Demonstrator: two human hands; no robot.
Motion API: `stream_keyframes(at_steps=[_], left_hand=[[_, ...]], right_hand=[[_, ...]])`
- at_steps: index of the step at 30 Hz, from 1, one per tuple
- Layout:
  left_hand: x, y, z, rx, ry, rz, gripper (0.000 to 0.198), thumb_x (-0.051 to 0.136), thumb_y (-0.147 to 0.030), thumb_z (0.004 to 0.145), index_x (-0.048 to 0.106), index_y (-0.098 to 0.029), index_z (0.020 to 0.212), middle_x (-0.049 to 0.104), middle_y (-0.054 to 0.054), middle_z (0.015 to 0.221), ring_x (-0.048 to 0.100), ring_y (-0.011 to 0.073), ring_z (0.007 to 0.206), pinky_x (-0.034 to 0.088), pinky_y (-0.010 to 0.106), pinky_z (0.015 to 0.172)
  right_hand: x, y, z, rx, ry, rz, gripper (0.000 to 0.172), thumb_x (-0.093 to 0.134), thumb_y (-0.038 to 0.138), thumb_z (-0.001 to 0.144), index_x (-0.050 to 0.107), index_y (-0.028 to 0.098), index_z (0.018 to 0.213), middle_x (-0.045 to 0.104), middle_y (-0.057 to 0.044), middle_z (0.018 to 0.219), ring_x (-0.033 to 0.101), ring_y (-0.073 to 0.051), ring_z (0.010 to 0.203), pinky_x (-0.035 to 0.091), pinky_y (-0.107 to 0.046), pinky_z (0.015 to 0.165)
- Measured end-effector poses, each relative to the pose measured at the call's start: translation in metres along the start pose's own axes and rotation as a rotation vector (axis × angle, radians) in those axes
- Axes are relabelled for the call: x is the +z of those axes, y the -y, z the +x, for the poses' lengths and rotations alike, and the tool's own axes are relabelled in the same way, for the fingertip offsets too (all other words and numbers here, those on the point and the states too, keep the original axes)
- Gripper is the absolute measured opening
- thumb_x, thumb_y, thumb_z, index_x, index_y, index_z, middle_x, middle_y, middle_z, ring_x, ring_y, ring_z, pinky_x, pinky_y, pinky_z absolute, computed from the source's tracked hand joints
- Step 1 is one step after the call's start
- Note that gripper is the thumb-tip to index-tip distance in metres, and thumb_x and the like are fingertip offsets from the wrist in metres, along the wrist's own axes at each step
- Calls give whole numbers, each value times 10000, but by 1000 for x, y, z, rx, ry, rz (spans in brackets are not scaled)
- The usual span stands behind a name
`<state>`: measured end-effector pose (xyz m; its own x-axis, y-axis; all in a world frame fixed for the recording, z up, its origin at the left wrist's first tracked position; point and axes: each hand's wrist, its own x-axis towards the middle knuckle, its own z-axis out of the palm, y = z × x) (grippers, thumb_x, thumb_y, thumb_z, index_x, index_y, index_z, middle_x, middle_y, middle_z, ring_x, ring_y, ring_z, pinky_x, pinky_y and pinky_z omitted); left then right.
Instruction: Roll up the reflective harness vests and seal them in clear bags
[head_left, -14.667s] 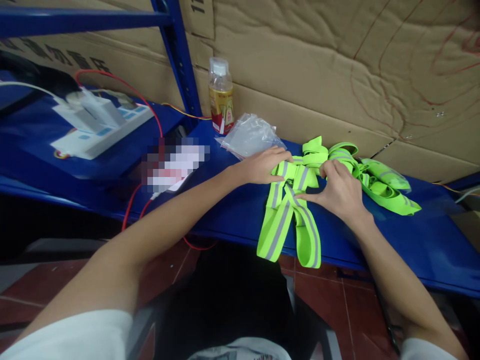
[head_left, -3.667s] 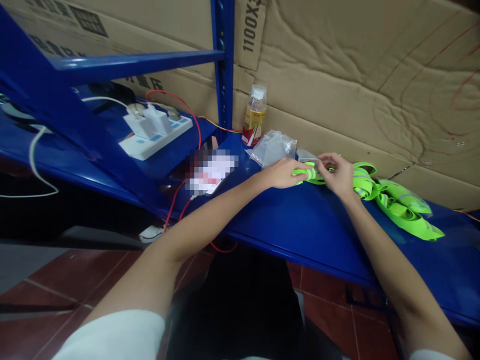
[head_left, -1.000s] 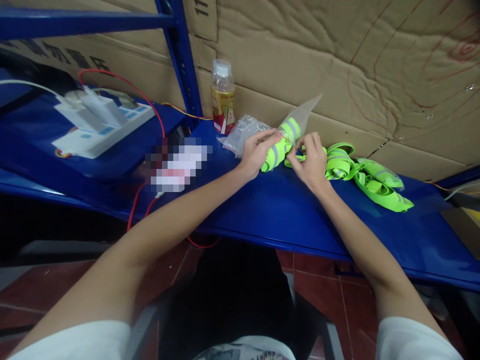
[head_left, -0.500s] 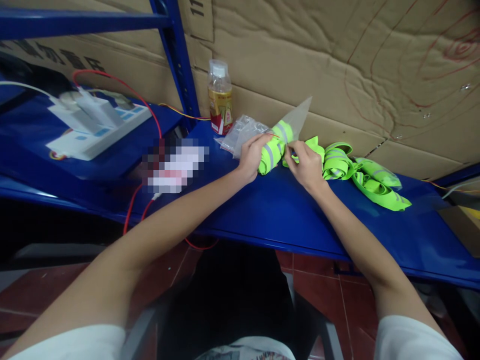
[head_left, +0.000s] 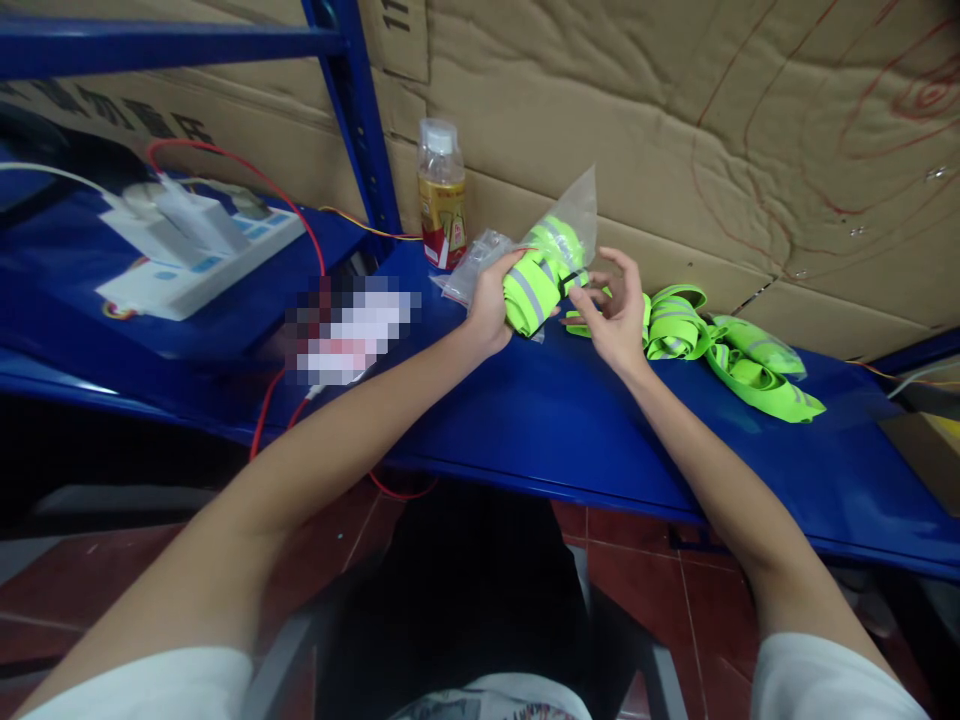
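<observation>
My left hand [head_left: 493, 302] is closed around a rolled neon-yellow reflective strap [head_left: 529, 293] with grey stripes. The roll's far end lies inside a clear plastic bag [head_left: 579, 205], while its near end sticks out of the bag. Just right of the roll, my right hand [head_left: 616, 315] has its fingers apart, its fingertips close to a black piece on the roll. Whether they touch it I cannot tell. Under and behind my left hand lie more clear plastic bags [head_left: 476, 262]. Another rolled reflective strap [head_left: 675, 325] rests on the blue table, right of my right hand.
Further right lie a loose neon strap [head_left: 772, 398] and a bagged one [head_left: 761, 345]. A bottle [head_left: 442, 205] stands behind the bags. To the left are a white power strip [head_left: 202, 275], a red cable [head_left: 266, 410] and a blurred-out object [head_left: 356, 330]. Cardboard [head_left: 637, 110] lines the back.
The roll and its bag have shifted slightly left and tilted, showing more of the roll. My right hand's fingers have spread from a pinch at the roll's side.
</observation>
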<state>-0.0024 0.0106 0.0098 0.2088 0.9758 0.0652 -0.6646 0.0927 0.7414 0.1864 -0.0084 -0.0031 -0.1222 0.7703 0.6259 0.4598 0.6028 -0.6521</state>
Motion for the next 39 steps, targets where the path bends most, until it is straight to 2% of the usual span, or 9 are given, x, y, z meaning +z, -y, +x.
stream_keyframes(at_steps=[7,12,15,18,21,24,30,34,39], left_hand=[[-5,21,9,197,-36,102,324,741,-445,919,750,-191,1120,796,62,1115,741,223,1083,593,310,934],[-5,29,1,331,-106,447,388,667,-578,1003,735,-203,927,718,37,861,688,192,870,549,305,781],[-5,30,-5,480,-92,716,458,524,-597,1082,693,-214,897,661,58,842,666,216,909,555,352,855],[-8,25,-7,700,-70,928,359,536,-531,1093,703,-219,1152,676,110,1101,638,249,1127,541,407,1023],[-13,18,-7,798,137,1062,415,553,-410,1094,601,-259,1478,633,123,1304,636,235,1157,554,407,1036],[-16,14,-6,819,356,1180,442,463,-254,1100,624,-276,1511,630,108,1274,652,210,1110,571,393,1017],[-26,4,-1,652,509,1379,587,503,-122,966,639,-204,1531,670,88,1100,660,168,900,580,362,943],[-31,-10,-1,552,687,1470,724,680,-239,848,606,-209,1568,710,102,1123,676,204,885,575,384,910],[-24,-20,-11,470,667,1357,831,907,-483,693,689,-258,1463,781,105,1124,724,261,907,549,368,881]], right_hand=[[10,-3,0,298,66,340,922,608,851,918,341,418,1687,743,-83,1326,797,-259,997,704,-418,754],[7,8,-6,401,98,413,1001,665,854,873,353,395,1706,768,-75,1321,803,-241,906,699,-398,697],[-1,9,-7,425,16,411,997,752,796,843,433,355,1679,801,-74,1247,806,-261,918,701,-411,693],[-12,6,-8,424,-68,411,961,834,720,809,513,338,1631,824,-71,1199,809,-296,995,704,-442,725],[-23,3,-11,429,-114,384,920,883,670,776,585,328,1576,837,-70,1171,805,-312,1049,705,-454,747],[-29,0,-14,471,-166,369,892,920,624,743,638,317,1531,845,-70,1135,810,-305,1015,702,-437,709],[-29,-7,-20,506,-162,330,815,966,563,686,740,279,1416,849,-57,989,799,-264,883,666,-362,585],[-30,-14,-25,461,-146,305,712,977,518,684,796,262,1323,843,-39,904,766,-217,755,638,-336,547],[-27,-21,-27,303,-220,317,593,1008,515,627,858,254,1138,845,-26,883,787,-245,790,702,-507,839]])
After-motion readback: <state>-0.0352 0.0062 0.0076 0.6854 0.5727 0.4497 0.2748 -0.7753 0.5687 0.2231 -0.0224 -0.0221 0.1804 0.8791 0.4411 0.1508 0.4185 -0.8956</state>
